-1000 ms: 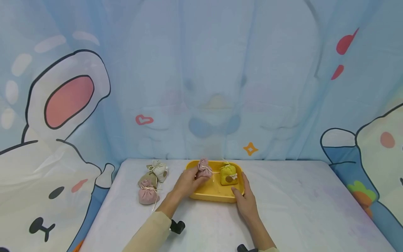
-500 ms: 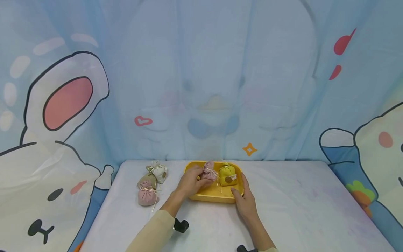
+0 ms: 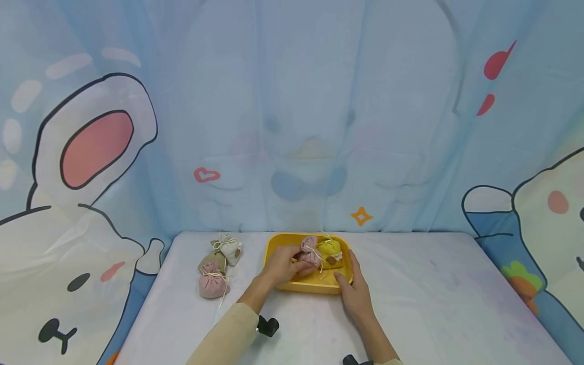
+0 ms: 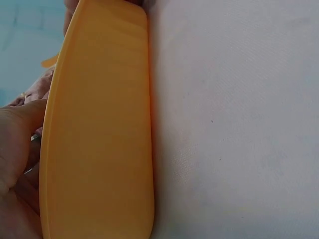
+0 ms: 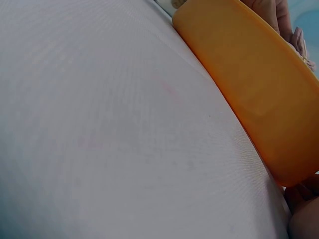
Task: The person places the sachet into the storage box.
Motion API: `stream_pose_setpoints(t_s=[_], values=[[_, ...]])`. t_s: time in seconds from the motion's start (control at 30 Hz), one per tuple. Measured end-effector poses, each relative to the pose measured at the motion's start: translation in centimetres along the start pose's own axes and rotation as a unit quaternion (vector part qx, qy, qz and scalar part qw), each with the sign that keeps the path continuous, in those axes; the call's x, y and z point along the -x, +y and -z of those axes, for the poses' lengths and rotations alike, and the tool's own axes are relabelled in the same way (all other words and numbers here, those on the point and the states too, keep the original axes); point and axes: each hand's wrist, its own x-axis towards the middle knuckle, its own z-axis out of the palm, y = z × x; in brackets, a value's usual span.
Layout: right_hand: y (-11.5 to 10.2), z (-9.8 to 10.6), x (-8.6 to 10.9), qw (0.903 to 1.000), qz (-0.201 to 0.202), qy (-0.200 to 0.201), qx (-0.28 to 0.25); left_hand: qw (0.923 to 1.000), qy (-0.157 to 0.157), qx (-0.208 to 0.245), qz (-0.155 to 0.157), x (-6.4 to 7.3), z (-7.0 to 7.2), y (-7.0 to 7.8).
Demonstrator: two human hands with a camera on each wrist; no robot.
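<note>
A pale blue curtain (image 3: 301, 101) printed with cartoon rabbits, a heart and a star hangs behind your desk (image 3: 438, 304), which is covered in white cloth. Near the desk's far edge, in front of you, sits the yellow tray (image 3: 307, 288).

Your left hand (image 3: 279, 267) reaches over the tray's left part, and its fingers pinch the pink pouch (image 3: 309, 256) low inside. Whether that pouch touches the tray's floor, you cannot tell from here. It is right beside the yellow pouch (image 3: 330, 252), which sits in the tray's right half with a brown patch on its front. Cords hang from the pink pouch's neck.

Your right hand (image 3: 357, 294) holds the tray's right end, the thumb at the near corner and the fingers along the outer side.

To the left of the tray, well apart from it, three pouches lie grouped on the desk: the white pouch (image 3: 229, 248) farthest from you, the tan pouch (image 3: 213, 259) in the middle, and the other pink pouch (image 3: 214, 285) nearest, partly covering the tan one. Your left forearm wears a beige sleeve (image 3: 228, 334).
</note>
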Motion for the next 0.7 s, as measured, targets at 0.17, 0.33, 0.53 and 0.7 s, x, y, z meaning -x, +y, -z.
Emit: stream_pose_setpoints(t_s=[0.17, 0.33, 0.53, 0.7], values=[[0.05, -0.06, -0.06, 1.0, 0.007, 0.0, 0.002, 0.9997, -0.018, 0.017, 0.006, 0.1, 0.1, 0.16], [0.17, -0.02, -0.16, 0.9999, 0.002, -0.005, 0.011, 0.997, -0.049, 0.06, -0.005, 0.14, 0.04, 0.11], [0.17, -0.03, -0.2, 0.9999, 0.002, -0.005, 0.011, 0.9933, -0.077, 0.085, -0.018, 0.0, -0.13, -0.24], [0.17, -0.1, -0.2, 0.9999, 0.007, 0.001, 0.01, 0.9884, -0.104, 0.107, -0.026, -0.09, -0.23, -0.22]])
